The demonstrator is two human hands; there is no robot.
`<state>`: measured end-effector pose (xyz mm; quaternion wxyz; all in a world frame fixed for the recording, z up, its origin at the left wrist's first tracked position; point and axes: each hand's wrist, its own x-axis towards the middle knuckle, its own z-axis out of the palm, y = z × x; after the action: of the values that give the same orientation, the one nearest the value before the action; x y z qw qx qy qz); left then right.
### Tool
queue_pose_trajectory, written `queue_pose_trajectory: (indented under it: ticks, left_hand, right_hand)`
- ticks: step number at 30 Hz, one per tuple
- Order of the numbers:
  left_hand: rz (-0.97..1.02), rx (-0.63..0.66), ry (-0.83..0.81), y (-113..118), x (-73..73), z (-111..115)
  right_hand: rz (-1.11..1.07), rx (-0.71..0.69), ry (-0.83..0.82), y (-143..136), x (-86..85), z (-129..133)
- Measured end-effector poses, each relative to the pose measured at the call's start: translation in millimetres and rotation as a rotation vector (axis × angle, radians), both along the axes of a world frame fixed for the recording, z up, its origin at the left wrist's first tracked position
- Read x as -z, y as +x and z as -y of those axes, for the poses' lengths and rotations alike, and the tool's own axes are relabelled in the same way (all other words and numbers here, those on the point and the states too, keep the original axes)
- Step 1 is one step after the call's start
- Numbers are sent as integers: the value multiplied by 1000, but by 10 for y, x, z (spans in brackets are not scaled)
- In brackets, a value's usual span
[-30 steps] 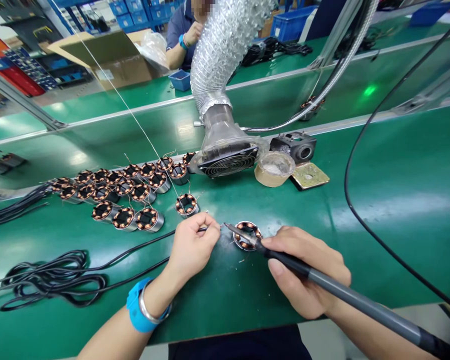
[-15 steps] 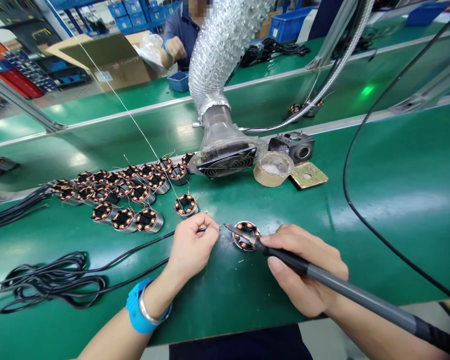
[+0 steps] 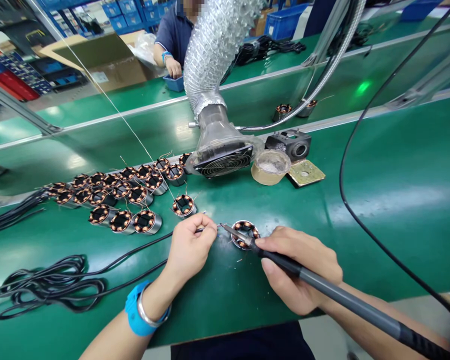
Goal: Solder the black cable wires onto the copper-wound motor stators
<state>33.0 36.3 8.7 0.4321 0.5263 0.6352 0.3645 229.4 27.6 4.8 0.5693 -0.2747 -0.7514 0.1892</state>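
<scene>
My left hand (image 3: pixel 195 242) is closed in a pinch on the end of a black cable (image 3: pixel 135 252), whose thin wire ends poke out past the fingertips. In my right hand (image 3: pixel 303 267) is a soldering iron (image 3: pixel 333 285), held like a pen. Its tip meets or nearly meets the wire ends; I cannot tell if they touch. Beneath the iron's metal shaft lies a motor stator (image 3: pixel 254 232) with copper windings, partly covered by it. Another stator (image 3: pixel 183 206) stands just beyond my left hand, with thin wire ends sticking up.
Several stators (image 3: pixel 146 221) stand in rows at the left, near a coiled black cable (image 3: pixel 71 280). A fume extractor hood (image 3: pixel 225 160) hangs ahead. Beside it are a round tub (image 3: pixel 270 167), a soldering iron stand (image 3: pixel 294 145) and a square pad (image 3: pixel 306 173). A co-worker's hand (image 3: pixel 173 67) is across the bench.
The iron's tip has shifted slightly left towards the wire ends, and the whole view has drifted a little. Across the bench, the co-worker's hand has lowered to the small blue bin.
</scene>
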Motion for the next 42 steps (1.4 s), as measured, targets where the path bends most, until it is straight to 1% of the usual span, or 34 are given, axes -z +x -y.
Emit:
queue_pose_trajectory:
  ticks: [7,16,22,33,37,39,42]
  left_hand:
    - [3,5,-4,-1,8,-12]
    - [-19,8,31,-12,14,-8]
    - [-21,7,21,-9,2,-14]
    - [-14,0,6,3,-7,-18]
    - [10,40,-5,-8,-21,-16]
    - [29,77,-18,-19,-26,-8]
    - [71,147,-28,-43,-20,17]
  right_hand:
    - [-28,26,-12,61,-10,8]
    - [-22,27,-39,51,-53,4]
    - [-27,22,-17,57,-29,12]
    - [-19,40,21,71,-42,-29]
    - [38,-46,0,83,-73,-102]
    - [115,-88,-4,55,-85,-168]
    - [263,-111,51,-40,-69,-296]
